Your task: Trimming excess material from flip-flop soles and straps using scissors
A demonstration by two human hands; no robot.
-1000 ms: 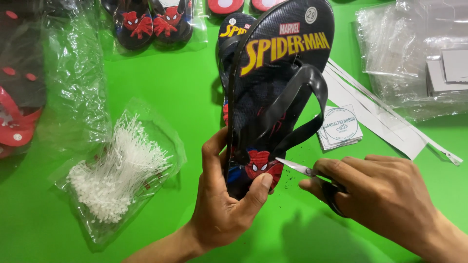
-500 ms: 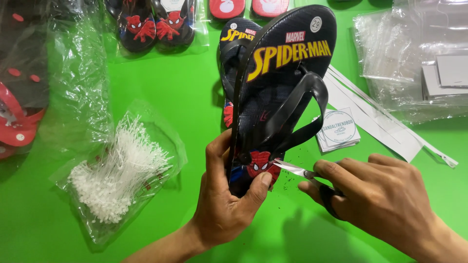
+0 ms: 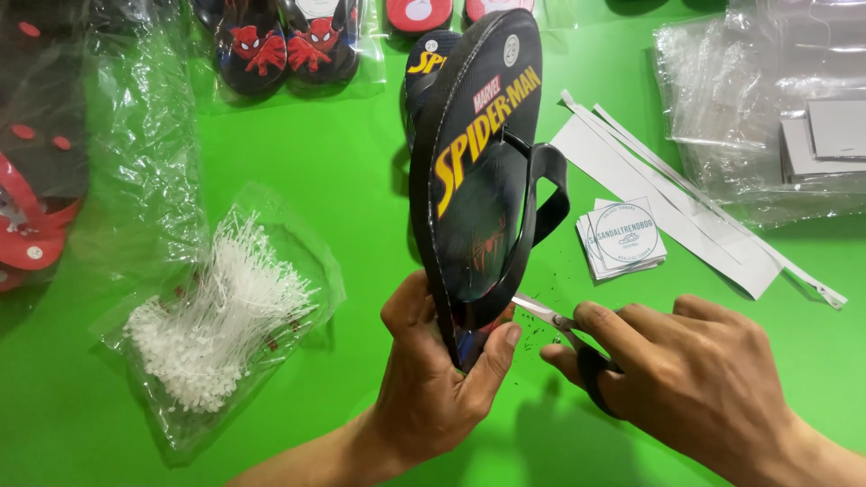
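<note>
Two hands work one black flip-flop (image 3: 478,180), held upright on edge above the green table (image 3: 361,189). The left hand (image 3: 433,379) grips its toe end tightly; the right hand (image 3: 695,379) works small scissors (image 3: 550,320), blades narrowly parted at the strap. Trimming seems underway; cutting cleanly needs a steady sandal.

Your left hand (image 3: 433,379) raised from the lower edge, thumb and fingers curled closed in a grip, your right hand (image 3: 686,379) beside it, knuckles up, fingers closed through handles

Two bare hands, left hand (image 3: 433,379), right hand (image 3: 695,379), forearms unsleeved
</note>
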